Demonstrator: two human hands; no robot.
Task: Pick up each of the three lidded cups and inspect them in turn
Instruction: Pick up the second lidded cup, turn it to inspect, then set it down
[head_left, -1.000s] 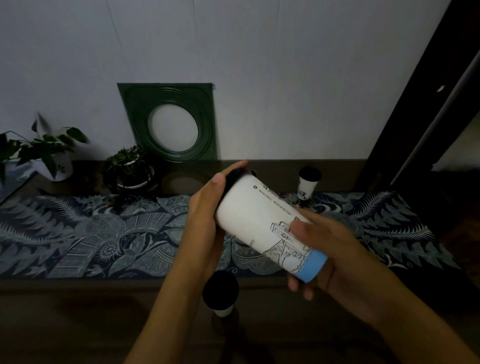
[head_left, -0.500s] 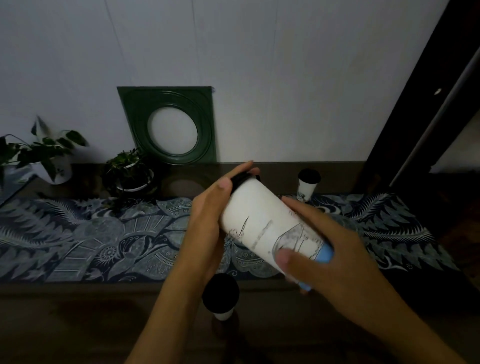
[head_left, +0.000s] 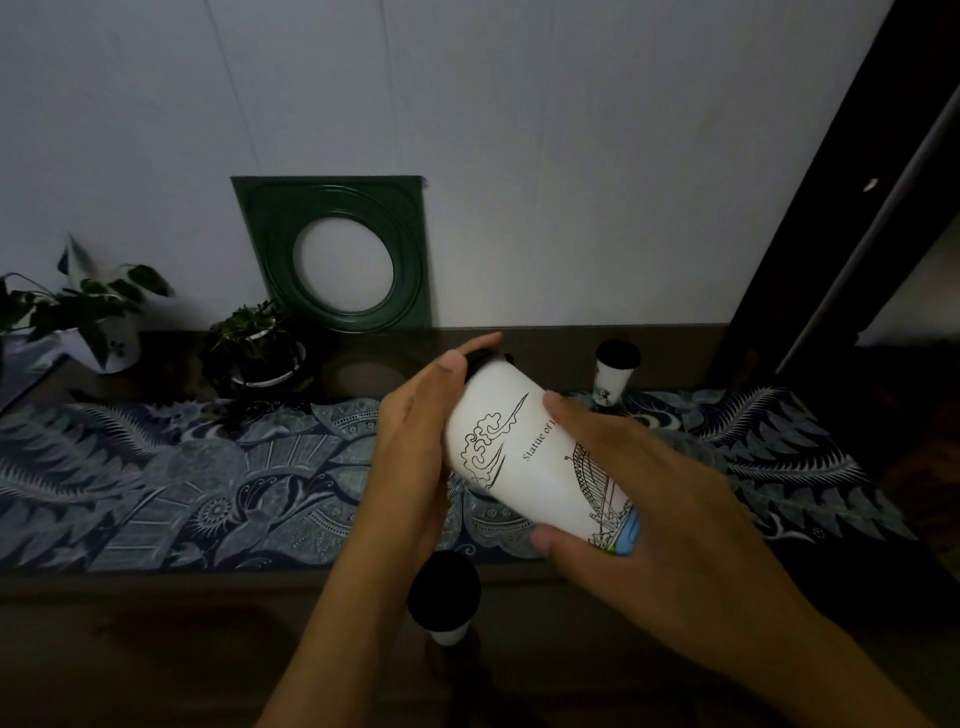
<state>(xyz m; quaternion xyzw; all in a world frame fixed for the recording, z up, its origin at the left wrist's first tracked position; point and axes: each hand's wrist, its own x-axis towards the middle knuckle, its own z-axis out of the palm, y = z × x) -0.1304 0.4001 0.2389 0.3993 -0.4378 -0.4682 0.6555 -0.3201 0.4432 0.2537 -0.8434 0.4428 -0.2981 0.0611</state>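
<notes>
Dark wooden table (head_left: 156, 649) bearing a blue patterned runner (head_left: 182, 483), two potted plants (head_left: 260, 348) far left, a green frame (head_left: 337, 254) against the wall, and two black-lidded cups (head_left: 615, 371), far right and near centre.

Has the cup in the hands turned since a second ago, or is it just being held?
Yes. The held cup has rolled about its long axis: a cloud drawing now faces up, while its black lid still points toward the green frame.

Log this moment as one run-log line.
phase: inspecting large cup | left hand: holds lid end | right hand: grips base end | cup tilted, off table | near cup and far cup: standing
</notes>
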